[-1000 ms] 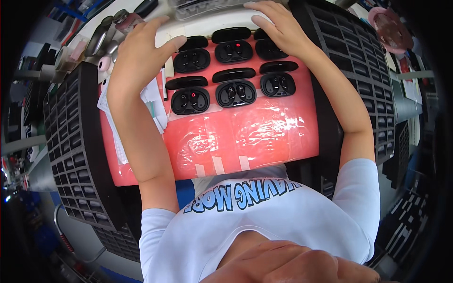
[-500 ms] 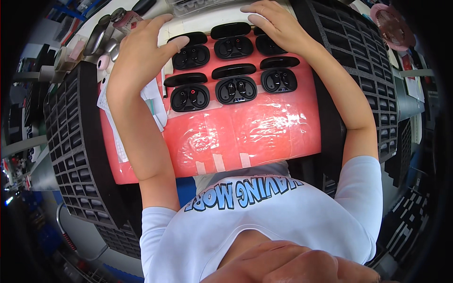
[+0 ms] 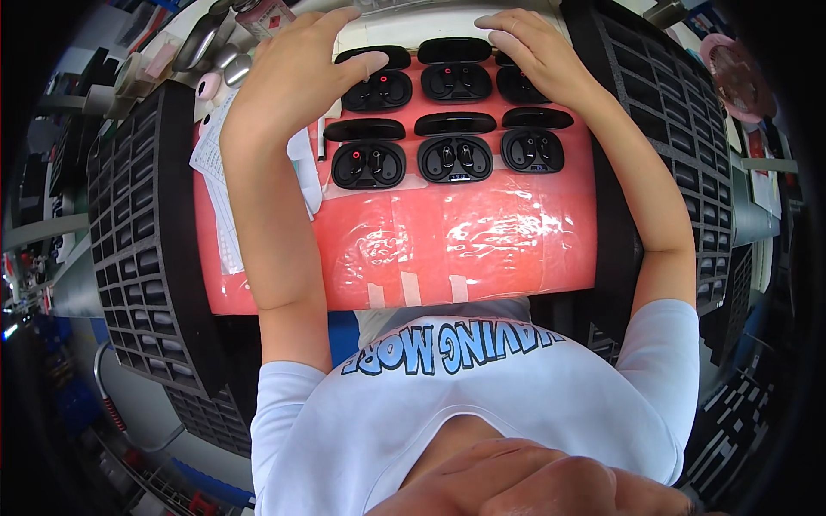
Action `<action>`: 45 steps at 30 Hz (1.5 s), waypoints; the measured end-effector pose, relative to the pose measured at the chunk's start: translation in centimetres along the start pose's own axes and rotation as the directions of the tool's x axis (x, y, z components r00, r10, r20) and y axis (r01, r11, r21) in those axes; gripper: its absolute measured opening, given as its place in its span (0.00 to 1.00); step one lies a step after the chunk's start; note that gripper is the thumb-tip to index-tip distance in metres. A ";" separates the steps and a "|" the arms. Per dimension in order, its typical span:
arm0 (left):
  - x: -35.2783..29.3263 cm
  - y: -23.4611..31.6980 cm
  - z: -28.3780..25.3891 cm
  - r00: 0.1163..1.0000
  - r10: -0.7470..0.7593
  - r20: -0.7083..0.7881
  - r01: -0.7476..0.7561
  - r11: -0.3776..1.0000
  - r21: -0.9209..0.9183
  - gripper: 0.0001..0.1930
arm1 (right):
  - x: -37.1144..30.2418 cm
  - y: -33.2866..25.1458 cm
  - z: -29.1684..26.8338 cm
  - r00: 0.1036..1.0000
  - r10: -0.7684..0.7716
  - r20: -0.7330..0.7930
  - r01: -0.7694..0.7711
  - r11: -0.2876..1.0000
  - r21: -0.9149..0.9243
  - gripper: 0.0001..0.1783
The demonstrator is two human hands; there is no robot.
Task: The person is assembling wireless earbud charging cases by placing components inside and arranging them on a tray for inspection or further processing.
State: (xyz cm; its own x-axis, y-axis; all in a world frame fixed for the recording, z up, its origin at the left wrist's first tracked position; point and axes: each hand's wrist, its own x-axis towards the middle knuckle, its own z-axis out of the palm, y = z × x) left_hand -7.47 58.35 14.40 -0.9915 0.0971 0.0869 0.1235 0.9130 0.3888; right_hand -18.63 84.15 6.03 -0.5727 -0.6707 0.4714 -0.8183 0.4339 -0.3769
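1. So six black cases are sitting on the pink mat in two rows of three, all lids standing open. Front row: left, middle, right. Back row: left, middle, right.

2. Progress-wise, the laying out is looking done to me: buds are resting in the cases, though the back-right one is partly hiding behind a hand. No lid is being shut yet.

3. Red lights are showing in three: front-left, back-left and back-middle. I'm not spotting red in the others, so I'd guess the set isn't uniform.

4. Left hand is hanging open and empty, thumb spreading wide over the back-left lid. Can't tell if it's actually touching.

5. Right hand is staying empty too, loosely open, fingers curving inward over the back-right case. Contact? Can't tell either.

6. Black foam trays are flanking the mat, one on the left, another on the right.
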 end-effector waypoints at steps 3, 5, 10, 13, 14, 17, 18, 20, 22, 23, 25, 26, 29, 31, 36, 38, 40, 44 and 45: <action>0.5 0.0 0.8 0.998 0.044 -0.045 -0.042 0.998 0.050 0.27 | -0.9 1.9 0.4 0.998 -0.060 0.012 0.061 0.993 -0.103 0.15; 0.4 0.6 0.3 1.000 -0.014 0.001 0.014 0.999 0.042 0.28 | -0.9 2.2 0.8 0.997 0.041 0.068 -0.036 0.997 -0.072 0.19; 0.5 -0.2 0.6 1.000 0.010 -0.011 -0.010 1.000 0.024 0.28 | -0.8 2.1 1.0 0.997 0.030 0.076 -0.026 0.998 -0.061 0.19; 0.4 -0.1 0.5 1.000 0.014 -0.015 -0.014 1.000 0.028 0.28 | -0.8 2.1 1.0 0.996 0.041 0.078 -0.037 0.998 -0.058 0.19; 0.3 -0.1 0.5 1.000 0.005 -0.014 -0.005 1.000 0.024 0.28 | -0.8 2.0 1.0 0.997 0.030 0.076 -0.025 0.998 -0.065 0.19; 0.3 -0.4 0.7 1.000 0.020 -0.016 -0.019 0.998 0.061 0.28 | -0.7 1.7 1.0 0.995 0.064 0.083 -0.059 0.997 -0.055 0.19; 0.4 -0.2 0.6 1.000 0.024 -0.015 -0.023 0.998 0.059 0.28 | -0.8 1.8 1.0 0.994 0.067 0.082 -0.063 0.996 -0.058 0.19; 0.5 0.8 0.4 1.000 -0.023 0.000 0.023 0.997 0.075 0.26 | -1.0 2.2 0.9 0.996 0.036 0.076 -0.030 0.997 -0.075 0.19; 1.0 -3.4 2.8 0.995 0.061 -0.079 -0.051 0.992 0.116 0.29 | -0.7 1.6 0.9 0.996 0.047 0.082 -0.042 0.997 -0.058 0.19; 1.2 -3.9 3.2 0.977 0.153 -0.147 -0.130 0.979 0.155 0.32 | -0.7 1.4 0.9 0.994 0.068 0.091 -0.064 0.997 -0.047 0.19; 1.4 -4.7 3.8 0.979 0.145 -0.143 -0.125 0.982 0.145 0.32 | -0.7 1.8 1.0 0.995 0.041 0.091 -0.034 0.997 -0.076 0.20; 1.5 -4.6 3.9 0.981 0.135 -0.138 -0.117 0.984 0.135 0.33 | -0.8 2.0 1.0 0.996 0.013 0.093 -0.003 0.995 -0.102 0.20; 1.8 -5.1 4.5 0.985 0.121 -0.123 -0.113 0.991 0.067 0.33 | -0.9 2.1 1.2 0.993 0.013 0.113 0.003 0.990 -0.144 0.20; 2.0 -5.2 4.7 0.988 0.109 -0.113 -0.102 0.993 0.061 0.33 | -0.9 2.2 1.2 0.993 0.018 0.119 -0.001 0.989 -0.145 0.21; 2.2 -5.2 4.5 0.995 0.072 -0.067 -0.067 0.995 0.070 0.34 | -1.0 2.3 1.4 0.992 0.030 0.121 -0.011 0.988 -0.154 0.22; 2.3 -5.3 4.6 0.994 0.075 -0.084 -0.064 0.991 0.120 0.32 | -1.0 2.3 1.4 0.989 0.032 0.143 -0.011 0.990 -0.144 0.22; 2.3 -5.3 4.7 0.993 0.080 -0.087 -0.070 0.990 0.122 0.32 | -1.1 2.4 1.4 0.990 0.036 0.137 -0.014 0.988 -0.154 0.22; 2.3 -5.3 4.7 0.993 0.078 -0.085 -0.066 0.989 0.136 0.33 | -1.1 2.1 1.3 0.991 0.031 0.133 -0.010 0.988 -0.155 0.22; 2.3 -5.3 4.7 0.993 0.077 -0.085 -0.066 0.989 0.136 0.33 | -1.1 2.1 1.3 0.991 0.031 0.133 -0.010 0.988 -0.155 0.22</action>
State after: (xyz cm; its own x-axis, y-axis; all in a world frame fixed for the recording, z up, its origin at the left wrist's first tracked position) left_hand -10.65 55.57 8.25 -0.9718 0.1335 0.1943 0.1814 0.9500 0.2542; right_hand -19.65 84.96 3.69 -0.5859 -0.7310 0.3496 -0.8104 0.5284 -0.2533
